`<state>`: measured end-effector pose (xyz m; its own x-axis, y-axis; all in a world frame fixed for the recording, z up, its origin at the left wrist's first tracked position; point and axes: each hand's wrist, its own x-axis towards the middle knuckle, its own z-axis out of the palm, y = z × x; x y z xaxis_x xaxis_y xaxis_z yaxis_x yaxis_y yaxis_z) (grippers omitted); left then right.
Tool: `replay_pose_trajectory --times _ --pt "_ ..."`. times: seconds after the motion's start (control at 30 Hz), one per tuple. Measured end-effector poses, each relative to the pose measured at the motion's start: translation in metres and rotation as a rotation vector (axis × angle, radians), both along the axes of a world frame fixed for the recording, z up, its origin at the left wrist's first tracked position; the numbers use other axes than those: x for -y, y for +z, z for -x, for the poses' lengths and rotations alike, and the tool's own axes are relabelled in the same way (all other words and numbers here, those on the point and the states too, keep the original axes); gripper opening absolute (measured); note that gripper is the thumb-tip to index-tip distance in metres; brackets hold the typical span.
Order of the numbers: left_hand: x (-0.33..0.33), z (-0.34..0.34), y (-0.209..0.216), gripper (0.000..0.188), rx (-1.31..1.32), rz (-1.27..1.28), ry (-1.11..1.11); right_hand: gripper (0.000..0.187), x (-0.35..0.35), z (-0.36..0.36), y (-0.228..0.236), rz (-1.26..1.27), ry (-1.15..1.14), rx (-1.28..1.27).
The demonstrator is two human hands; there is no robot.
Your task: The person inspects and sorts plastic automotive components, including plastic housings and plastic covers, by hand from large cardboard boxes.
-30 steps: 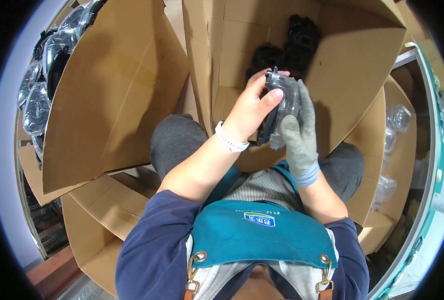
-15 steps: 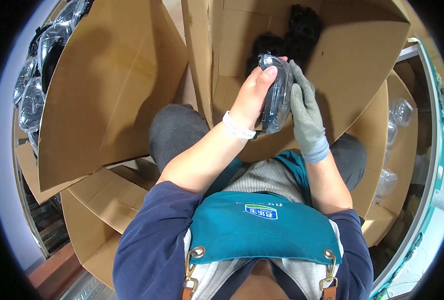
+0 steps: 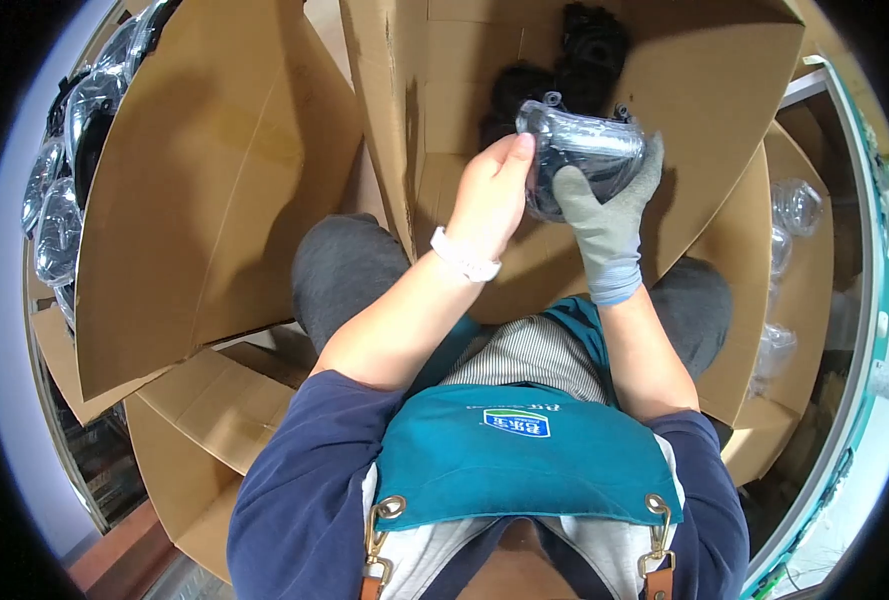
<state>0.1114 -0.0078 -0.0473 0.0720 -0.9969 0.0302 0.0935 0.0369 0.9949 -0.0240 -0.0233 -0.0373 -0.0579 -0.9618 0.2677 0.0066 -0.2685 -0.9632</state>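
A lamp with a clear, shiny lens and a black housing [image 3: 592, 140] is held between both hands, above an open cardboard box. My bare left hand [image 3: 491, 190] grips its left end, the thumb pressed on the edge. On the right and lower side, my gloved right hand [image 3: 609, 225] is closed around it, thumb over the near face and fingers along the far right end. The fingers behind the lamp are partly hidden. Deeper in the box lie several black parts [image 3: 594, 45], dark and hard to make out.
The cardboard box [image 3: 469, 30] stands in front of me, one large flap [image 3: 204, 200] standing up at left. Several clear-lensed lamps [image 3: 59, 230] are stacked at far left. Another carton [image 3: 799, 270] at right has clear parts [image 3: 794, 205] in it. A metal-framed edge [image 3: 859, 250] runs down the right.
The lamp has turned from upright and edge-on to lying crosswise, its clear lens now showing. My right hand, flat along its side before, now wraps round it.
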Motion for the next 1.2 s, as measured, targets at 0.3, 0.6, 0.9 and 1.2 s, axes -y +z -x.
replay_pose_trajectory --times 0.3,0.6,0.9,1.2 --pt "0.014 -0.010 0.024 0.055 -1.007 -0.224 0.376 0.090 -0.036 -0.022 0.022 0.464 0.107 -0.254" --pt "0.015 -0.017 0.020 0.050 -1.348 -0.146 0.120 0.018 -0.042 -0.007 0.015 0.104 0.206 -0.080" --pt "0.012 -0.031 0.027 0.034 -1.124 0.113 0.295 0.041 -0.022 0.001 0.025 -0.015 0.318 0.225" --pt "0.004 -0.020 0.021 0.038 -0.859 0.169 0.390 0.021 -0.031 0.004 0.054 -0.039 0.075 -0.012"
